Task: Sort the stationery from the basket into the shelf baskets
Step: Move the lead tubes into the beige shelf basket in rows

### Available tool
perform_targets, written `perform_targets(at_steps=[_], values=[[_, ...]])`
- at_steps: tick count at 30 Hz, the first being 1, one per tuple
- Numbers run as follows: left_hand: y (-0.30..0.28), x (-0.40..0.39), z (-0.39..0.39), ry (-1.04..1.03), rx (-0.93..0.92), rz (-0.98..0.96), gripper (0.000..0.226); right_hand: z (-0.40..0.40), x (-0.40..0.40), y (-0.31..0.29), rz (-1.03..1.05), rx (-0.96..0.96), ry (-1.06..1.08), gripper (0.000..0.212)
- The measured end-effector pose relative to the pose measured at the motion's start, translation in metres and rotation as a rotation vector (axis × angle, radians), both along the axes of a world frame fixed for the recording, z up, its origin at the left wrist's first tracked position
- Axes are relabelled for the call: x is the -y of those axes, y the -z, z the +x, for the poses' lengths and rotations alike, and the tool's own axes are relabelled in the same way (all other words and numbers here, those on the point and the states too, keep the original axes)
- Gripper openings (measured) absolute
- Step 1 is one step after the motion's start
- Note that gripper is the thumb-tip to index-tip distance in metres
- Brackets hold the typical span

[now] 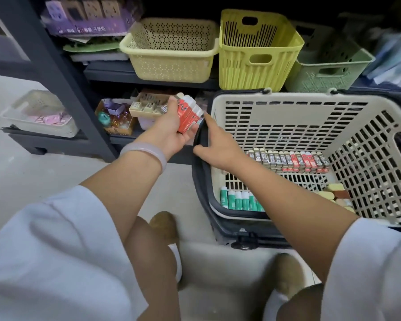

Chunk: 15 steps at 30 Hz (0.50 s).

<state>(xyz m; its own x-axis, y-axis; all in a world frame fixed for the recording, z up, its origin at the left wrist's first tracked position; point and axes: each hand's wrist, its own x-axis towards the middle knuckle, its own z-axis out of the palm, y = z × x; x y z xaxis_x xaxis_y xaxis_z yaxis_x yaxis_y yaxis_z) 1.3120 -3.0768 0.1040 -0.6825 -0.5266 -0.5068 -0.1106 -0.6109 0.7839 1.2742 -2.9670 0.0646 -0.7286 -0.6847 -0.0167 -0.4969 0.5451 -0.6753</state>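
A person crouches before a shelf. The left hand [169, 133] is clamped on a stack of red boxes [189, 115], their long axes running up and away, held just left of the floor basket [287, 105]. The right hand [214, 144] rests on that basket's left rim, fingers loosely spread, gripping nothing that can be seen. The three shelf baskets, cream [169, 63], yellow [257, 72] and green [322, 75], stand above and beyond the boxes, the cream one nearest the left hand. More boxes [289, 161] and glue sticks [239, 200] lie in the floor basket
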Motion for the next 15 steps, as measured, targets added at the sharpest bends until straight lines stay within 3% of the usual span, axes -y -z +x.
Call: perform_targets(at_steps=[6,15], values=[[0.001,-0.009,0.007,-0.017,-0.015,0.021,0.047,-0.017,-0.051,-0.002,0.111,-0.140,0.116,0.064],[-0.001,0.013,0.011,0.013,-0.031,-0.019,0.042,-0.033,-0.087,-0.010,0.351,-0.237,0.383,0.056]])
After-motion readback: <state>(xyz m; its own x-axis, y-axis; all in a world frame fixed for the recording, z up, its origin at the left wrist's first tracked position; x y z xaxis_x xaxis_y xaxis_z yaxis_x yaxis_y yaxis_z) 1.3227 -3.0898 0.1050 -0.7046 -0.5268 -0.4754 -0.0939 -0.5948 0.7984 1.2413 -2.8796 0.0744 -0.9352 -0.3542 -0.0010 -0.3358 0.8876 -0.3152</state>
